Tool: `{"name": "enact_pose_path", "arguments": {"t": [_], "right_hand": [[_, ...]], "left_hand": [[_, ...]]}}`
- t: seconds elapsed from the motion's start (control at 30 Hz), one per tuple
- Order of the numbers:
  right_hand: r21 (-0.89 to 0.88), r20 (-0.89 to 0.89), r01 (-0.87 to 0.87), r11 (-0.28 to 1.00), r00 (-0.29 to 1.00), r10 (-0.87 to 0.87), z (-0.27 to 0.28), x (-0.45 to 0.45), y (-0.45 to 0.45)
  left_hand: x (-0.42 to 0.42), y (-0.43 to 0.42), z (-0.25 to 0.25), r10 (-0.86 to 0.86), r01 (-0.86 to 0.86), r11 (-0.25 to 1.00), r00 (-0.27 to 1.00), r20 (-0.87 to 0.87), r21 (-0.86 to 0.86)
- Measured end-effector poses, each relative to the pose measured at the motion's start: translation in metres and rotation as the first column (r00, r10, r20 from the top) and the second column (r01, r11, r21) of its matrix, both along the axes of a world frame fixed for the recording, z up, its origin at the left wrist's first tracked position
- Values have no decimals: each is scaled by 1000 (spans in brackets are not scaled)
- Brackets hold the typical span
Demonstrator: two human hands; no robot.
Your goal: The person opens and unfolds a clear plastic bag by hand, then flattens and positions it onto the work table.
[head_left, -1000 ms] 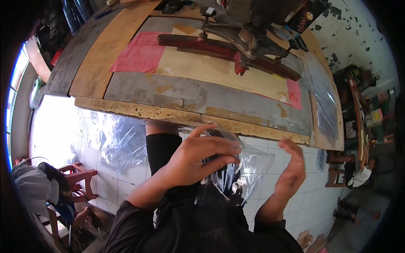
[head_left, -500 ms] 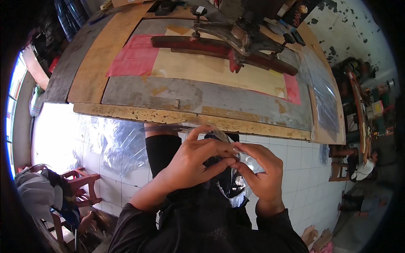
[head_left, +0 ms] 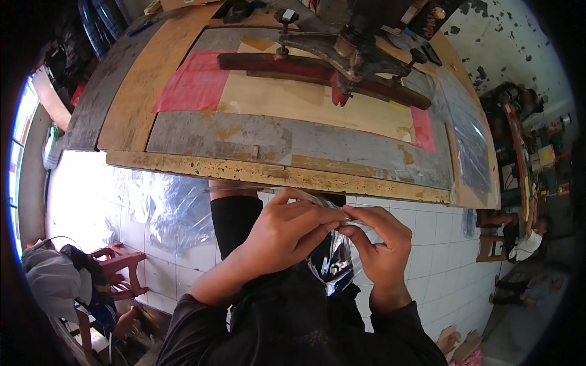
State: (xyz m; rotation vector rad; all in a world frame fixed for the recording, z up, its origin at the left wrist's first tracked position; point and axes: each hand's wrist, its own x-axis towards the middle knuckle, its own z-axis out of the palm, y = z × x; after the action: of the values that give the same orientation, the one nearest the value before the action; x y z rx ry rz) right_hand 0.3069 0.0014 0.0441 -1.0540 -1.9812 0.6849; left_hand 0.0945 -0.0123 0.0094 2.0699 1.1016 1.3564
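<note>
Just in front of the wooden table edge, a clear plastic sheet (head_left: 334, 262) hangs bunched over the person's lap. My left hand (head_left: 287, 230) pinches it between thumb and fingers. Beside it, with the fingertips almost touching, my right hand (head_left: 381, 241) pinches the same plastic. Beyond both hands, the table (head_left: 220, 137) carries a pale yellow sheet (head_left: 274, 97) with pink-red pieces (head_left: 195, 79) at its ends. A dark red metal bar (head_left: 305, 68) on a metal arm stands over that sheet.
Clear plastic (head_left: 177, 210) lies on the tiled floor at left, near a red stool (head_left: 125, 268). More plastic film (head_left: 473, 149) rests on the table's right end. People are at the right, one in a white top (head_left: 526, 245) by a bench.
My right hand has moved left from an open pose to pinch the plastic beside my left hand. The plastic is now gathered more narrowly. The view has shifted slightly.
</note>
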Motion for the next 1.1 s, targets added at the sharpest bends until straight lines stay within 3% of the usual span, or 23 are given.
{"name": "enact_pose_path", "arguments": {"t": [0.27,0.6,0.8,1.0,1.1], "right_hand": [[-4,-87,0,1000,996,0,1,0,4],[-45,-66,28,999,997,-31,4,2,4],[-89,-75,51,995,995,-58,6,3,6],[-37,-119,115,993,986,-118,16,24,11],[25,-129,146,989,981,-141,16,45,15]], "left_hand": [[3,2,0,34,-30,996,998,-47,80],[4,2,-1,15,-8,997,995,-94,77],[6,2,0,70,-71,997,997,25,32],[-19,-4,-10,146,-144,959,989,-10,-245],[-38,-11,-14,207,-218,943,976,-69,-253]]}}
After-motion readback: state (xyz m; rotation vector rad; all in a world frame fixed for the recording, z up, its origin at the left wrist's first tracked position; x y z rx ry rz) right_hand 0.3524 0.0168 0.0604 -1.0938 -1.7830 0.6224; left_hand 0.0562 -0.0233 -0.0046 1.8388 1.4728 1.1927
